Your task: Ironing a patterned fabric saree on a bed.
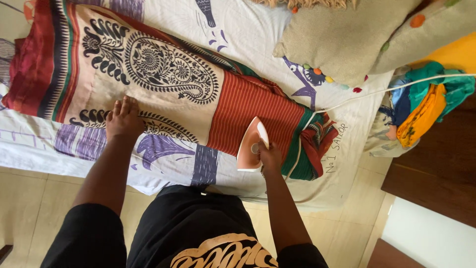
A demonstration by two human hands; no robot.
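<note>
A long patterned cloth (173, 74), cream with black paisley print and a red striped panel, lies spread across a bed. My left hand (124, 120) presses flat on its cream part, fingers together. My right hand (269, 156) grips the handle of a peach and white clothes iron (252, 144), which rests on the red striped panel near the bed's front edge. The iron's white cord (357, 97) runs off to the right.
A white printed bedsheet (248, 30) covers the bed. Two beige cushions (337, 39) with coloured pompoms lie at the top right. A heap of teal, yellow and blue clothes (421, 104) sits at the right. Dark wooden furniture (436, 173) stands at the right over a tiled floor.
</note>
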